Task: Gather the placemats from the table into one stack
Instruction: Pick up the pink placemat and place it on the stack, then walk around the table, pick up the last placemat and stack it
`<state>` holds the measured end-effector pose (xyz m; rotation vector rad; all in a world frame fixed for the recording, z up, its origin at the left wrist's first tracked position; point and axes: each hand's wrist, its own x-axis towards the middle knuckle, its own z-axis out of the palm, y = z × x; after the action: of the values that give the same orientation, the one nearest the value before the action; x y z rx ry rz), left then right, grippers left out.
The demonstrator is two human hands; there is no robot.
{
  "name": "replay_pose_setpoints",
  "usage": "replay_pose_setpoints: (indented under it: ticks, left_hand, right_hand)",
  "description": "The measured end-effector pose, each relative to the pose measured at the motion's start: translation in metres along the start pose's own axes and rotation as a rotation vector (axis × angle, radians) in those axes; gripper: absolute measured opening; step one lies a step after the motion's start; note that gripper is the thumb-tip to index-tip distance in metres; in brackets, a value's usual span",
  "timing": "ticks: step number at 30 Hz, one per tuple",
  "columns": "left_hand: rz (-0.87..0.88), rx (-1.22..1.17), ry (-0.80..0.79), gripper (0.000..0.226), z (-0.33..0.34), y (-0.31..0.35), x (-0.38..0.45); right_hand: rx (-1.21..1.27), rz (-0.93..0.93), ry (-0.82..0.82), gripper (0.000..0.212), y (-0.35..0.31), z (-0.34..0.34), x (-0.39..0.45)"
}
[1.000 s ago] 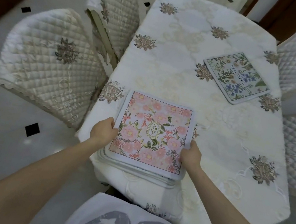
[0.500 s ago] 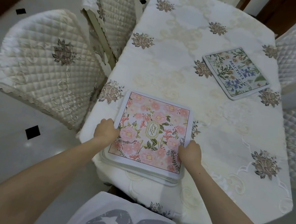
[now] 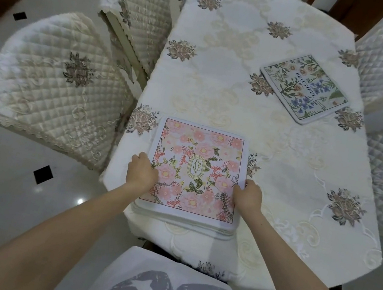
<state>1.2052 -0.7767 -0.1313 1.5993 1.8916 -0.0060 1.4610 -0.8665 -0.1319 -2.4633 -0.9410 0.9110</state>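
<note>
Placemats lie in two places on the table, which is draped in a cream embroidered tablecloth and ringed by quilted chair covers. Largest is the placemat stack at the near edge, several white-edged layers visible along its front, topped by a pink floral placemat with an oval label reading "GARDEN". A single placemat, white with blue and peach flowers and the word "BEAUTIFUL", lies well apart on the far right of the table, turned at an angle. The left hand is curled closed against the left edge of the stack, and the right hand grips the right edge, fingers tucked at the side; how far the fingers reach under cannot be told. Compared with half a second earlier, both hands hold the same places on the stack, the stack sits in the same spot near the table edge, and the single placemat has not moved; only the viewpoint has shifted slightly.
</note>
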Motion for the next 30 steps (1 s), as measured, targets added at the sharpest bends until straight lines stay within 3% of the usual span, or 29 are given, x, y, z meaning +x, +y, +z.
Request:
replay_pose_setpoints:
  ticks: [4, 13, 19, 23, 30]
  left_hand:
    - [0.224, 0.106, 0.181, 0.041, -0.005, 0.015, -0.003]
    - [0.701, -0.048, 0.147, 0.045, -0.045, 0.102, -0.015]
    - [1.004, -0.033, 0.187, 0.042, -0.059, 0.148, -0.039]
    - [1.081, -0.013, 0.140, 0.040, -0.042, 0.159, -0.052]
    - [1.063, 0.005, -0.023, 0.039, 0.017, 0.166, -0.090]
  right_hand:
    - [-0.009, -0.118, 0.125, 0.039, -0.008, -0.015, -0.007]
    - [-0.039, -0.400, 0.366, 0.041, -0.050, -0.066, -0.023]
    - [-0.073, -0.434, 0.568, 0.038, -0.047, -0.098, -0.046]
    - [-0.062, -0.379, 0.635, 0.037, -0.021, -0.107, -0.063]
    - [0.018, -0.182, 0.633, 0.038, 0.054, -0.110, -0.093]
